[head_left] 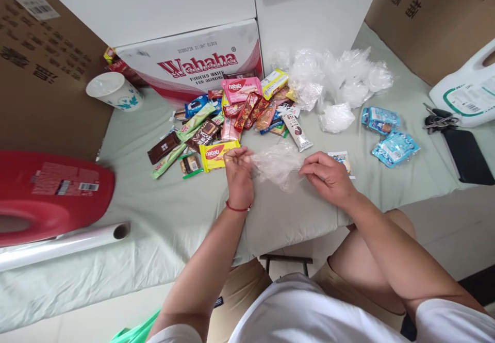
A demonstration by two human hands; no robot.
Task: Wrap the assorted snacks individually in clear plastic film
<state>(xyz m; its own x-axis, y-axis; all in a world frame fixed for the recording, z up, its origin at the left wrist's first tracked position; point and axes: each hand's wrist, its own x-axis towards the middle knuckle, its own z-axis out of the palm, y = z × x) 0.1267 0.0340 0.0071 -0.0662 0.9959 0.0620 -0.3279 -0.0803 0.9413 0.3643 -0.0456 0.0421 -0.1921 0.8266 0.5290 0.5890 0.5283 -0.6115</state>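
Between my hands a crumpled clear plastic bag (279,165) is stretched above the cloth-covered table. My right hand (328,178) pinches its right end between thumb and fingertips. At the other end, my left hand (238,175) touches the film with its fingers, a red cord round the wrist; its grip is partly hidden. Just behind the left fingers lies a yellow nabati wafer pack (216,154). A pile of wrapped snacks (251,111) spreads behind the bag, with a white-wrapped bar (297,131) nearest to it. A small white packet (341,161) lies behind the right hand.
Bunched clear plastic bags (336,77) sit at the back right. Blue packets (395,148), keys (441,121), a black phone (468,154) and a white jug (469,87) are right. A paper cup (116,91), red jug (58,193) and film roll (65,245) stand left. Boxes (197,56) line the back.
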